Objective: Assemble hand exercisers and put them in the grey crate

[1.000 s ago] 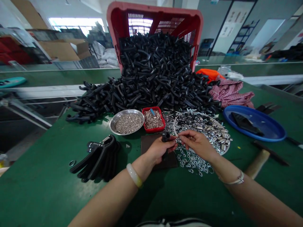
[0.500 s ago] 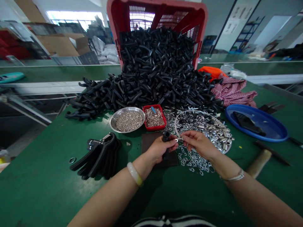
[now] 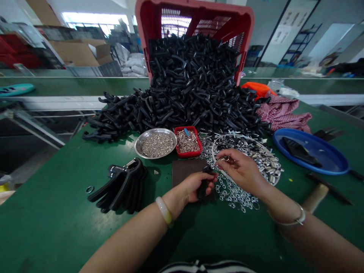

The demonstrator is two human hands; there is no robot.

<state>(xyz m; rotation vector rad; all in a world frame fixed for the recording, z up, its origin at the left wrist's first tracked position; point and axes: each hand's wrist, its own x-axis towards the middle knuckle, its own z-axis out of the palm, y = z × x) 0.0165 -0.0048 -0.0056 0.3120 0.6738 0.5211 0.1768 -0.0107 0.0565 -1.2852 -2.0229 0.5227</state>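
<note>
My left hand [image 3: 195, 185] is wrapped round a black plastic handle [image 3: 203, 185], held above a dark square mat [image 3: 182, 168]. To its right, my right hand [image 3: 243, 168] is pinched over small shiny metal parts [image 3: 224, 160], too small to make out exactly. It hovers at the near left edge of a round tray [image 3: 214, 151] heaped with metal fittings. Loose nuts and rings [image 3: 236, 195] lie on the table beneath it. Behind the mat stand a metal bowl [image 3: 136, 146] of tiny parts and a red tray [image 3: 189, 154] of pins.
A red crate [image 3: 142, 41] spills a large pile of black handles [image 3: 193, 91] across the back. Several assembled hand grips [image 3: 125, 185] lie at left with a metal ring [image 3: 90, 189]. At right are a blue tray [image 3: 338, 163], a hammer [image 3: 315, 197] and a checked cloth [image 3: 284, 112].
My hands have drawn apart, the right one moving away from the handle with its fingers still pinched. The black handle has tilted in my left hand. The whole view has shifted slightly.
</note>
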